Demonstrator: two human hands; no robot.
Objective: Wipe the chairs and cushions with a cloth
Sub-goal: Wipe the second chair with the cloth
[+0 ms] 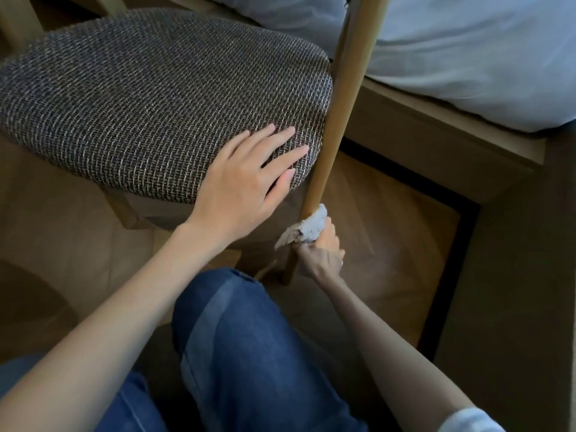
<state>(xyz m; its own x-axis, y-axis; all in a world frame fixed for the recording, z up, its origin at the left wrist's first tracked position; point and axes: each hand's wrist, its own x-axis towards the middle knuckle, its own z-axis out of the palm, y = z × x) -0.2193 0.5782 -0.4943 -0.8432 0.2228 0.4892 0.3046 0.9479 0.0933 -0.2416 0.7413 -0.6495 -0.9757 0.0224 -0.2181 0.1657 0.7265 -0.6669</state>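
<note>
A wooden chair with a dark woven seat cushion [149,98] fills the upper left. My left hand [246,182] rests flat on the cushion's near right edge, fingers straight. The chair's round wooden leg [336,113] runs down on the right of the seat. My right hand [321,254] grips a light grey cloth [308,229] wrapped around the lower part of that leg, a short way above the floor. Part of the cloth is hidden inside my fist.
A bed with white bedding [467,57] on a wooden frame [436,145] stands close on the right. The wooden floor [389,244] lies below, and my knee in blue jeans [249,338] is in front. Another chair leg [121,210] is under the seat.
</note>
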